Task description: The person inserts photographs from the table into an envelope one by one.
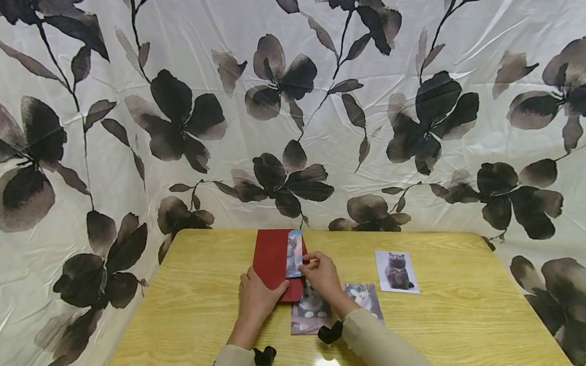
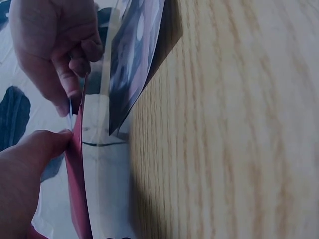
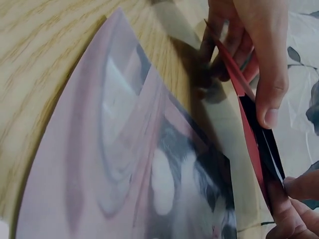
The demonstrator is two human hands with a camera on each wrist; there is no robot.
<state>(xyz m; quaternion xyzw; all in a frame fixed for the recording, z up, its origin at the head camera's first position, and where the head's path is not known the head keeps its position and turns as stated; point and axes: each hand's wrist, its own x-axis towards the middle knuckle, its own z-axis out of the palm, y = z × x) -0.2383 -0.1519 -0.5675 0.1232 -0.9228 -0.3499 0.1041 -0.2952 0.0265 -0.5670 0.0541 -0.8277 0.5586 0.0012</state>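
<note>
A flat red envelope [image 1: 270, 255] is held at its lower left by my left hand [image 1: 258, 293], thumb on its near face and fingers behind. Over its right side shows a narrow strip of a kitten photo [image 1: 293, 255] with a blue background. My right hand [image 1: 323, 276] pinches that photo's right edge between thumb and fingers. In the left wrist view, the left thumb [image 2: 47, 144] presses close to the envelope's edge. The right wrist view shows the red envelope [image 3: 253, 144] edge-on, its sides parted, with right fingertips [image 3: 299, 185] at the dark photo's edge.
Below the hands lies a cat photo [image 1: 311, 318], partly covered by the envelope. Another cat photo [image 1: 363, 299] is half hidden behind the right wrist. A grey cat photo [image 1: 397, 272] lies farther right on the wooden table [image 1: 466, 307]. A floral cloth [image 1: 352, 143] hangs behind.
</note>
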